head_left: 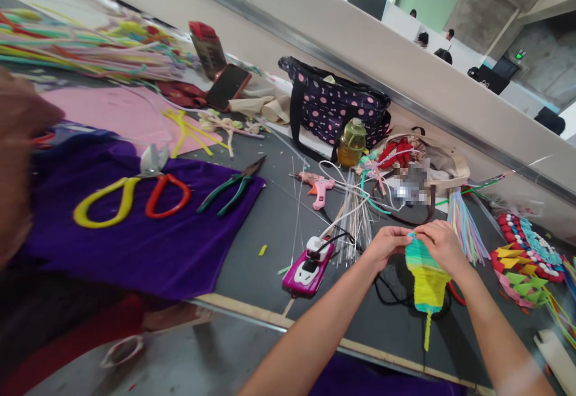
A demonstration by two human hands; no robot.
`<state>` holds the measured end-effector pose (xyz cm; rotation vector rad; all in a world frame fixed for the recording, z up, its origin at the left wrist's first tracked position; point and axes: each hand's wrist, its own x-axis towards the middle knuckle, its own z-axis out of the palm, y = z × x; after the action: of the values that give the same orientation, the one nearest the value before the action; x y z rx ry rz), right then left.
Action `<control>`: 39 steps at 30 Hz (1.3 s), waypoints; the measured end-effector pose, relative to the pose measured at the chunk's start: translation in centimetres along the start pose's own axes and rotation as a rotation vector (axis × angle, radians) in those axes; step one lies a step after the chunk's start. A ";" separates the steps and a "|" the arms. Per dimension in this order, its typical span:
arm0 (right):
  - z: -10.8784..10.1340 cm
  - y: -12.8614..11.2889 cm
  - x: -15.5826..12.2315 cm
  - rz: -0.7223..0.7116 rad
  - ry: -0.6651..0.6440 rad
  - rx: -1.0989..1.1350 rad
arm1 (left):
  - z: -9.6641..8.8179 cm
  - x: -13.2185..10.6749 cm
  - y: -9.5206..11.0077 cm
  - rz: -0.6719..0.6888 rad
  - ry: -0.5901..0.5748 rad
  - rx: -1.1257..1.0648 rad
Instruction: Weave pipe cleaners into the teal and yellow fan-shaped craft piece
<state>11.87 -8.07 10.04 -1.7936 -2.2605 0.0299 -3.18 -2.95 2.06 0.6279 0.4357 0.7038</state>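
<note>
My left hand (387, 245) and my right hand (438, 241) meet at the top edge of a flat teal-and-yellow pipe-cleaner craft piece (429, 291). Both pinch that edge with thumb and fingers. The piece hangs below them, and a short yellow stem (427, 330) sticks out of its lower end. Left of my hands lie a bundle of thin, bare wires (355, 228), a pink hot glue gun (320, 187) and a magenta power strip (306, 276) with plugs in it. Pastel pipe cleaners (465, 228) lie just beyond my right hand.
Another person's blurred arm (18, 162) is at the far left, beside purple cloth (180, 252) bearing scissors (150, 165) and pliers (238, 185). A patterned bag (342, 102) and a green-lidded bottle (352, 144) stand by the partition. Colourful craft pieces (528, 258) lie right.
</note>
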 end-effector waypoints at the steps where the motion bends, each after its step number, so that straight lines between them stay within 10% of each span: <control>1: -0.1 0.0 0.1 0.015 -0.018 0.029 | -0.1 0.0 0.0 -0.002 -0.003 -0.002; 26: 0.4 0.5 0.5 0.162 0.035 0.247 | -0.2 0.1 -0.5 0.033 -0.014 -0.019; 39: -0.1 0.8 2.4 0.405 -0.235 0.703 | 0.4 -0.3 -0.5 0.050 0.028 0.055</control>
<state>12.15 -5.62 10.47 -1.8384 -1.6420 1.0135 -2.90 -3.60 2.00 0.6832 0.4677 0.7511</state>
